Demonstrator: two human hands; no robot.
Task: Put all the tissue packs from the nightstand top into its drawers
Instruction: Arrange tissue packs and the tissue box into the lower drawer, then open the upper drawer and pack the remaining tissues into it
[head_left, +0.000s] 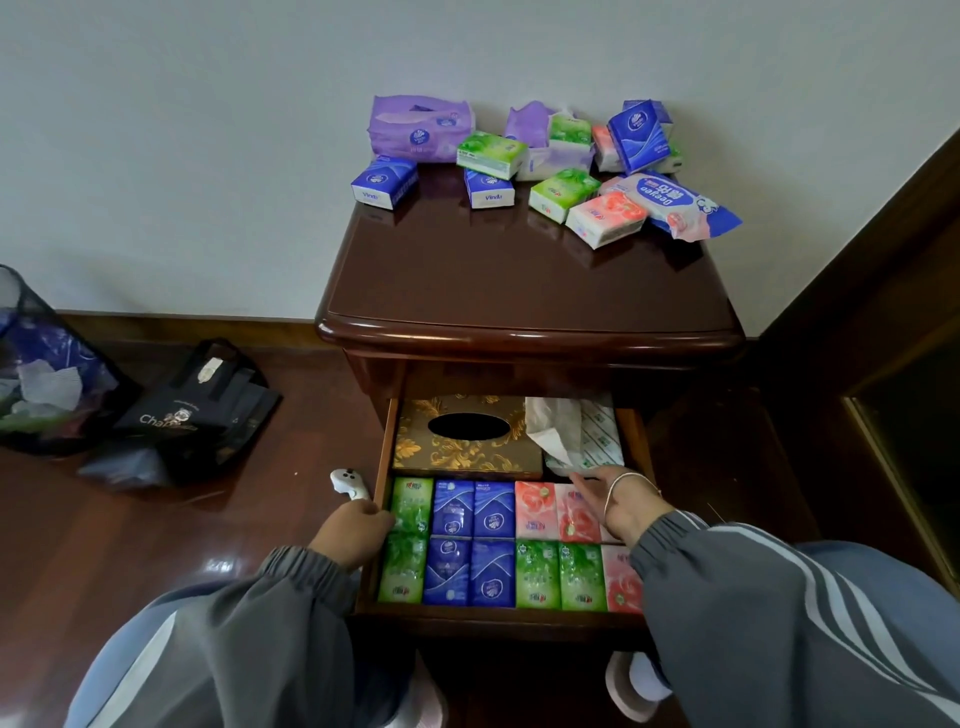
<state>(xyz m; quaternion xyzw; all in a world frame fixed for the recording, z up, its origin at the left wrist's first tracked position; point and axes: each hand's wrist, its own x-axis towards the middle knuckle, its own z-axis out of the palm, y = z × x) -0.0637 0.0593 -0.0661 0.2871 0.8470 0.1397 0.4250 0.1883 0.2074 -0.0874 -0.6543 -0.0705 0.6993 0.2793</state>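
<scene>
A: Where is room on the nightstand top (519, 280)?
B: Bare wood at 6 o'clock; tissue packs (605, 218) crowd 12
A: The drawer (493, 619)?
B: Full: rows of packs (493, 540) at 6, gold box (467, 452) at 11

the nightstand's (519, 291) open drawer (385, 447) holds two rows of green, blue and pink tissue packs (493, 519) in front of a gold tissue box (467, 441). the left hand (353, 535) curls its fingers (382, 514) over the drawer's left wall. the right hand (626, 501) lies flat over the pink packs (535, 509). loose packs (491, 156) crowd the back of the nightstand top.
</scene>
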